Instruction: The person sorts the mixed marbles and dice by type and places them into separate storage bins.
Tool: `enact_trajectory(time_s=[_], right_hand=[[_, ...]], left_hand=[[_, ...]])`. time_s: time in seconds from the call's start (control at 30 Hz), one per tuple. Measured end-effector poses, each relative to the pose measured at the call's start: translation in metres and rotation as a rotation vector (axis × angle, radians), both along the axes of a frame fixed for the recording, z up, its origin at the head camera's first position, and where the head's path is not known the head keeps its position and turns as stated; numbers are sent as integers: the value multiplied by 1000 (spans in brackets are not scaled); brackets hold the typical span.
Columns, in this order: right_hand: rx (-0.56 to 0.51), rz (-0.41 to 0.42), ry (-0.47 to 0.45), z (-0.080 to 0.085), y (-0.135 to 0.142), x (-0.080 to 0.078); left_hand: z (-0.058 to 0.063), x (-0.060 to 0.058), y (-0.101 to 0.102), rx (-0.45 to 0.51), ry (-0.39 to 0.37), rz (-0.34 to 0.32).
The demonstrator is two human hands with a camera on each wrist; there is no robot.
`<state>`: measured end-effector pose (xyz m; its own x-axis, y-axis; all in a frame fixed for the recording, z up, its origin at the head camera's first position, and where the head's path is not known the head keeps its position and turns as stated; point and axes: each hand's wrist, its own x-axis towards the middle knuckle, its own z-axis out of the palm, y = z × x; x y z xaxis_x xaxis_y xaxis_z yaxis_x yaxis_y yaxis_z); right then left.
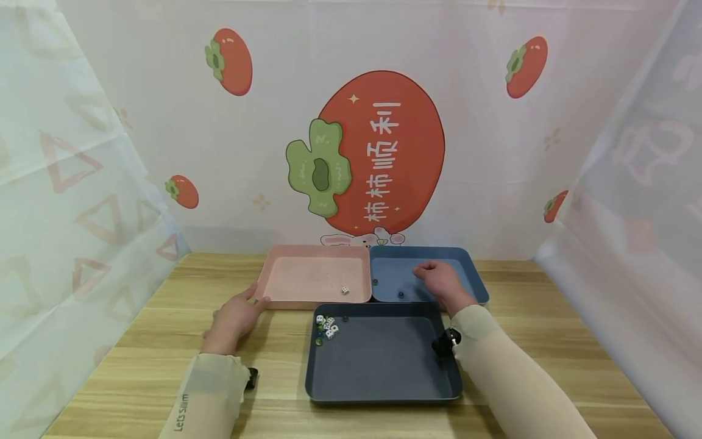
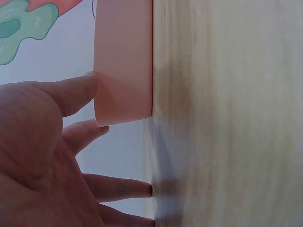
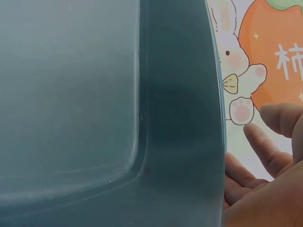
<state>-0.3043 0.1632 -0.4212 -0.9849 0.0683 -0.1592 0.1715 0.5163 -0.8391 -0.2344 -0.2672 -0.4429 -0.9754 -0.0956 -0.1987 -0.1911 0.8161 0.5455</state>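
My left hand (image 1: 237,317) is at the front left corner of the pink tray (image 1: 315,274). In the left wrist view its thumb (image 2: 78,94) and index finger touch that corner, while other fingers rest on the table. Above the blue tray (image 1: 471,274) is my right hand (image 1: 441,283), fingers loosely bent, with nothing visible between them. Inside the blue tray lie a blue bead (image 1: 401,295) and a small dark bead (image 1: 375,281). One white die (image 1: 345,290) sits in the pink tray. White dice (image 1: 331,325) and green beads (image 1: 319,342) cluster at the dark tray's left.
The dark grey tray (image 1: 384,366) stands in front of the other two, which sit side by side. Another dark bead (image 1: 345,318) lies near its back wall. A wooden table (image 1: 137,353) carries everything, with a printed curtain (image 1: 263,152) behind.
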Motion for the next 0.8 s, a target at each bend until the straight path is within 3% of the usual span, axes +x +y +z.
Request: enact_trajectory(time_s=[0.57,0.8], right_hand=[[-57,11,-30,4,-14,5],[-205,-3,4,7,-27,9]], left_hand=[[1,1,1,54,-77,69],[2,1,1,63,-80,68]])
